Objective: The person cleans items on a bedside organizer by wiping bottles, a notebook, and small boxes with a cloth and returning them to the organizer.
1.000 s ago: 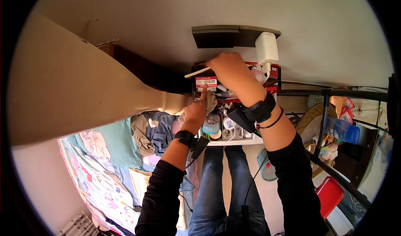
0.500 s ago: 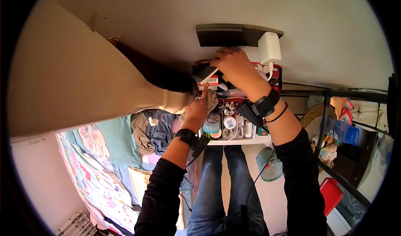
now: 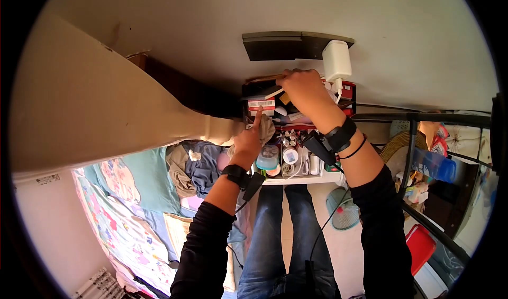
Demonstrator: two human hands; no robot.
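Observation:
My left hand (image 3: 247, 140) has its index finger stretched onto a red and white box (image 3: 261, 104) with a barcode, beside a crumpled grey-beige cloth (image 3: 268, 129). Its other fingers look loosely curled with nothing visible in them. My right hand (image 3: 301, 87) is closed on a thin flat object with a pale edge (image 3: 274, 93), above the back of the red-edged organizer (image 3: 347, 111). The fingertips are partly hidden. Nearer me, a blue-lidded round container (image 3: 268, 158), a white jar (image 3: 290, 155) and small bottles sit in compartments.
A white charger (image 3: 337, 60) with a cable juts out beside a dark wall shelf (image 3: 286, 46). To the left are a beige curved surface (image 3: 116, 108) and piled clothes (image 3: 203, 164) on a bed. Right, a black metal frame (image 3: 410, 156), a fan (image 3: 343, 214) and a red stool (image 3: 420, 248).
My right hand first tilts the flat object, showing its dark face, then moves slightly right and down, with mainly the pale edge showing. My left hand stays at the box.

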